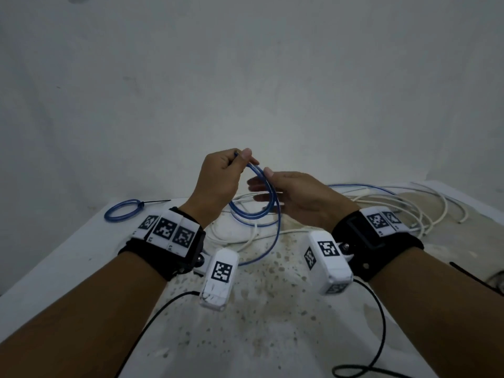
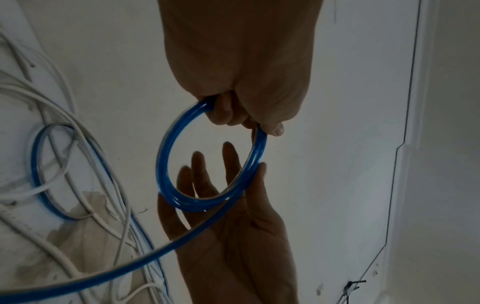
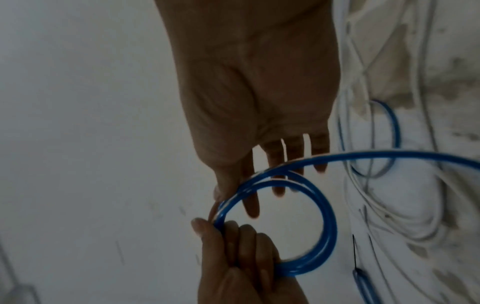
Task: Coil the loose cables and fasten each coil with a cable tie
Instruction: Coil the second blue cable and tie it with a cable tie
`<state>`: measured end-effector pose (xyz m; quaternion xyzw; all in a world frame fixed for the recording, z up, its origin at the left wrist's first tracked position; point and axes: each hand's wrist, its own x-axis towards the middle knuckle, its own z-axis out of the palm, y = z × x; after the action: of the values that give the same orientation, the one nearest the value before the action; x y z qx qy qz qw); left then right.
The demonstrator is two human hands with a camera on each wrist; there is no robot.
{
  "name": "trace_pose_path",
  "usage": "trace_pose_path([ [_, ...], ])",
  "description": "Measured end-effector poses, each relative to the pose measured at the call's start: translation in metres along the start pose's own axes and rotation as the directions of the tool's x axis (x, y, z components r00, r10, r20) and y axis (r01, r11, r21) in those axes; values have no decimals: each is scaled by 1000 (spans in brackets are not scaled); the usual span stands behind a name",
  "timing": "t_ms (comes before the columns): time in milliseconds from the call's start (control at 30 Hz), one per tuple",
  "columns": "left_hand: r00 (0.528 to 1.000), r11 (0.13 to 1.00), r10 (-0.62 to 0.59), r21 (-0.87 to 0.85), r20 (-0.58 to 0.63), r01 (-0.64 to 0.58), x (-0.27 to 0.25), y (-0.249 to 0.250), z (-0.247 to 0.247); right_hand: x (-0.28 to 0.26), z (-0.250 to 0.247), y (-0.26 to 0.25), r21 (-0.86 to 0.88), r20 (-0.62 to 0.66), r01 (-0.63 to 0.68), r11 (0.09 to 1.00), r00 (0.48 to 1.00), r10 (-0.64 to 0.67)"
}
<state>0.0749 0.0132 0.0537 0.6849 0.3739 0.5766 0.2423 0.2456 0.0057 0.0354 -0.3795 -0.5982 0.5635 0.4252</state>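
No readable words, numbers or brand names appear in any of the three views. The only signs are black-and-white square fiducial markers, patterns without letters: several on the left wristband at about 8 o'clock in the head view, several on the right wristband at about 4 o'clock, and some on the two white wrist camera housings near 6 o'clock.

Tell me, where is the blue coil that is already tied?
In the head view, the tied blue coil lies on the white table at its far left corner, left of the left hand, apart from the white cables.
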Motion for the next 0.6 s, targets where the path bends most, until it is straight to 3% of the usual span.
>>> trace_pose_path([
  [67,1000,999,16,29,10,-16,-2,2,1,-2,2,0,228,76,-38,973,997,22],
  [133,1000,997,20,70,5,-20,-3,2,1,-2,4,-2,288,111,-50,956,994,18],
  [300,999,992,-18,123,-51,24,-4,0,6,0,12,-6,133,48,-11,991,999,5],
  [500,990,985,-84,138,-113,99,-7,-4,12,0,22,-4,-226,-104,141,964,980,-168],
  [600,993,983,-75,160,-93,89,-8,-4,11,0,20,-3,-225,-106,144,964,980,-171],
])
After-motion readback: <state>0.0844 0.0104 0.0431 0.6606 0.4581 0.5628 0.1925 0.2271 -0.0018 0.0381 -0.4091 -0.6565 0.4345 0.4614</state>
